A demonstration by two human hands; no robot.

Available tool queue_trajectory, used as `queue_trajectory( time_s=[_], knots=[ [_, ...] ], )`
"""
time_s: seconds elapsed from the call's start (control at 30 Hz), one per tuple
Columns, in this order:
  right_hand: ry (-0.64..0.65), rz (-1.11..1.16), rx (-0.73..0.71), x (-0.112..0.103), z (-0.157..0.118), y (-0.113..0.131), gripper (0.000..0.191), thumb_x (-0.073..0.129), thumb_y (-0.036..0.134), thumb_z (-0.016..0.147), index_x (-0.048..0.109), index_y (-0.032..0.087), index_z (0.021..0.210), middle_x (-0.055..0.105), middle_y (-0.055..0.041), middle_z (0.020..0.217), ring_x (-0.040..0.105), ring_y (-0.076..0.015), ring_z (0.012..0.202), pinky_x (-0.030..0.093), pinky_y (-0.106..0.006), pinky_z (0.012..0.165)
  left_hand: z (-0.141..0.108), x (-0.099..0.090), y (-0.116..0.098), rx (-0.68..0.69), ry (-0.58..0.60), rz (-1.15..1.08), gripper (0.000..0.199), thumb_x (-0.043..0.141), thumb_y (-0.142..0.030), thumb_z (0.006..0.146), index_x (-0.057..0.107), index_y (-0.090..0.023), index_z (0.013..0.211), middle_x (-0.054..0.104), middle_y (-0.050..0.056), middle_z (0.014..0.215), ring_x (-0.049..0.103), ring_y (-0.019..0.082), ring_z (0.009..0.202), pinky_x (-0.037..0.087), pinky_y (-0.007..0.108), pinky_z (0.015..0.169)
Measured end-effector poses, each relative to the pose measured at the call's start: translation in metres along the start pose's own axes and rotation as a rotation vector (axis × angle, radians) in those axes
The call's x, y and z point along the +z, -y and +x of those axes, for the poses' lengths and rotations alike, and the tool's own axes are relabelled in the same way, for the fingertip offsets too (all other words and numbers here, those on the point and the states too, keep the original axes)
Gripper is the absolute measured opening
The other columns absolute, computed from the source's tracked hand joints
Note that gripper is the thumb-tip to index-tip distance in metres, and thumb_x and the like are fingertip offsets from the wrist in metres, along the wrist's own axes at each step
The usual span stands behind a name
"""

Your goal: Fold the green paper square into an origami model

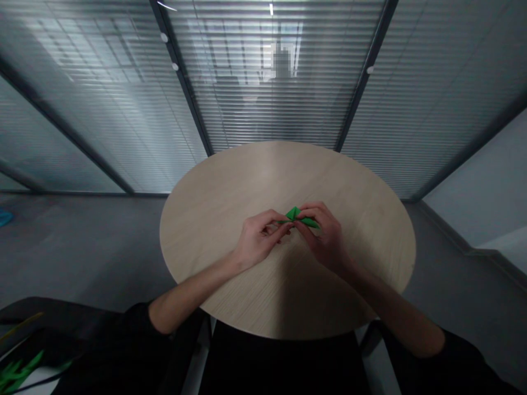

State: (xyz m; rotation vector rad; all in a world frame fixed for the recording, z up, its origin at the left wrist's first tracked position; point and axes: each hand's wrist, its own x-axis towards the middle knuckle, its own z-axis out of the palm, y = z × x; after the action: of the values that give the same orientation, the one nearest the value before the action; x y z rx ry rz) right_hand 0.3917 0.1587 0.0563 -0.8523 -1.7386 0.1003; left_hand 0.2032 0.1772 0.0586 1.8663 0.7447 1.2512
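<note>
The left hand (259,238) and right hand (323,236) are closed narrowly, their fingertips pinching a folded green paper (297,216) from opposite ends, apparently to keep its folds steady. The paper sits between them, over the middle of the round wooden surface (284,175); whether it touches the wood cannot be told. No writing shows on it. Beyond stands a glass partition (263,82) with blinds; green pieces (16,373) lie at lower left.

grn paper (297,216), beige woodgrain table (247,175), blk sleeves (140,334), striped blinds (263,99)
</note>
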Motion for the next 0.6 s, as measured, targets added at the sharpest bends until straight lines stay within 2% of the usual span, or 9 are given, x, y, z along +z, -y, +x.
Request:
queue_trajectory(
  time_s=[0.13,0.3,0.43,0.6],
  knots=[
    [0.004,-0.021,-0.009,0.0001,-0.0011,0.0004,0.008,0.066,0.018,0.096,0.066,0.024,0.101,0.068,-0.0055,0.101,0.066,-0.0205,0.096,0.057,-0.038,0.085,-0.0011,-0.0006,0.0017,0.039,-0.016,0.054,0.015,0.070,-0.028,0.096,0.073,-0.013,0.097,0.070,0.003,0.077,0.065,0.008,0.056,0.053,0.015,0.047],
    [-0.007,-0.022,-0.002,0.0009,-0.0016,0.0010,0.009,0.067,0.016,0.095,0.066,0.023,0.099,0.068,-0.0050,0.098,0.066,-0.0196,0.093,0.057,-0.037,0.082,-0.0006,-0.0015,-0.0002,0.186,-0.060,0.234,0.014,0.070,-0.029,0.096,0.074,-0.015,0.096,0.063,0.000,0.071,0.054,0.006,0.054,0.044,0.015,0.046],
    [-0.025,-0.014,0.004,0.0013,-0.0010,0.0030,0.009,0.067,0.015,0.095,0.065,0.023,0.096,0.067,-0.0041,0.094,0.066,-0.0186,0.089,0.057,-0.035,0.080,-0.0015,-0.0016,-0.0026,0.261,-0.062,0.277,0.012,0.069,-0.026,0.097,0.074,-0.015,0.097,0.062,0.000,0.072,0.053,0.007,0.057,0.043,0.016,0.048],
    [-0.023,-0.017,0.014,0.0012,-0.0012,0.0047,0.007,0.066,0.016,0.095,0.064,0.023,0.096,0.067,-0.0041,0.094,0.065,-0.0187,0.088,0.056,-0.035,0.078,-0.0021,-0.0015,-0.0032,0.287,-0.063,0.285,0.011,0.069,-0.024,0.097,0.074,-0.015,0.100,0.064,0.001,0.076,0.054,0.008,0.058,0.044,0.018,0.049]
  ],
)
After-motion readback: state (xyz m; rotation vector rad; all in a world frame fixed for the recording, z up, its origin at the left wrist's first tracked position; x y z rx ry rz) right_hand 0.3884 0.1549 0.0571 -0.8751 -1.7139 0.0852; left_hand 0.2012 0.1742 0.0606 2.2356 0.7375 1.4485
